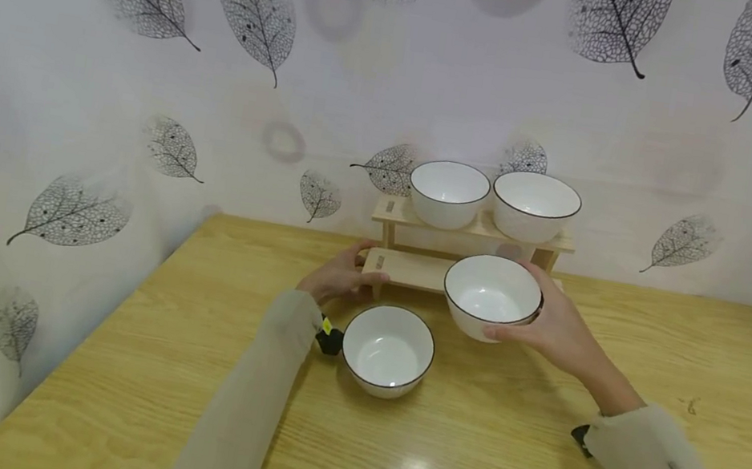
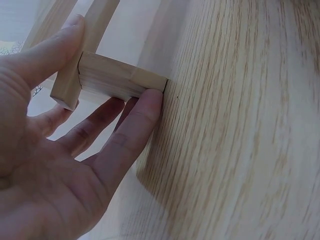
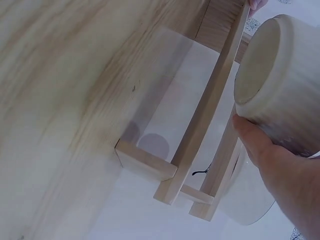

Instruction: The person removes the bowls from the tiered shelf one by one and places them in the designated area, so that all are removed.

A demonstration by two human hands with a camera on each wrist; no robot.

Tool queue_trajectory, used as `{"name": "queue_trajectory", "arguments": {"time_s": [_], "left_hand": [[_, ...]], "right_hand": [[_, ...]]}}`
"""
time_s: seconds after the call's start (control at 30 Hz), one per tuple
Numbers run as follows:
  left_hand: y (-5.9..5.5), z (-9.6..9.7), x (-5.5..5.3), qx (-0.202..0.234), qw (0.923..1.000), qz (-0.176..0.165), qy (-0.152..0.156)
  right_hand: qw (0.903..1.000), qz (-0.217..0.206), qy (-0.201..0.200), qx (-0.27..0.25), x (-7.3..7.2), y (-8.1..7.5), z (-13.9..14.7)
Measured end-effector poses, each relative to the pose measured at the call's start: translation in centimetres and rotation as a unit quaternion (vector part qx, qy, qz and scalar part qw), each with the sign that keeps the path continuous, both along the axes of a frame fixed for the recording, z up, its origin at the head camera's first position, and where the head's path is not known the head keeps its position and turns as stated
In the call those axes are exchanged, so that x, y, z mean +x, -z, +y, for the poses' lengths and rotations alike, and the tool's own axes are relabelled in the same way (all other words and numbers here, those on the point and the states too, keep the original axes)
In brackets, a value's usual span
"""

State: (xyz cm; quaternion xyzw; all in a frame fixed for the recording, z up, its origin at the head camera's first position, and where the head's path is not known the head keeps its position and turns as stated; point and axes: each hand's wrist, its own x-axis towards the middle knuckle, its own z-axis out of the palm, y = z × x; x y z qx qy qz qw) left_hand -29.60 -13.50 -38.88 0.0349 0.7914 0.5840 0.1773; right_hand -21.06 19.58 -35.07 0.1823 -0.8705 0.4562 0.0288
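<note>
A white bowl with a dark rim (image 1: 483,295) is gripped by my right hand (image 1: 555,326), thumb and fingers around its right side, in front of the wooden rack's lower shelf. In the right wrist view the bowl's foot and side (image 3: 300,85) show above the shelf edge. My left hand (image 1: 345,270) holds the left end of the two-tier wooden rack (image 1: 414,270); in the left wrist view its thumb lies over the shelf and its fingers (image 2: 132,130) press against the rack's leg. Another white bowl (image 1: 387,354) sits on the table beside my left wrist.
Two more white bowls, one on the left (image 1: 447,196) and one on the right (image 1: 535,210), stand side by side on the rack's upper tier. A wall covering with a leaf print (image 1: 91,212) rises behind the wooden table (image 1: 179,383).
</note>
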Motion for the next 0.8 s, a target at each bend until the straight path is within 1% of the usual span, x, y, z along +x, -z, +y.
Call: {"name": "queue_trajectory", "arguments": {"time_s": [0.27,0.4,0.47,0.6,0.8], "left_hand": [[-0.1,0.0,0.1,0.001,1.0000,0.002,0.004],[-0.1,0.0,0.2,0.004,1.0000,0.003,0.005],[0.0,0.0,0.2,0.003,1.0000,0.006,0.007],[0.1,0.0,0.4,0.000,0.9998,0.012,0.013],[0.2,-0.1,0.1,0.001,0.9996,0.020,0.021]], "right_hand": [[0.9999,0.015,-0.002,0.007,1.0,0.1,0.8],[0.9999,0.011,-0.008,0.004,1.5,0.1,1.0],[0.9998,0.008,-0.003,0.016,1.8,0.1,1.1],[0.9997,0.008,-0.004,0.022,2.1,0.2,1.3],[0.9993,0.027,-0.025,0.006,2.2,0.4,1.5]]}}
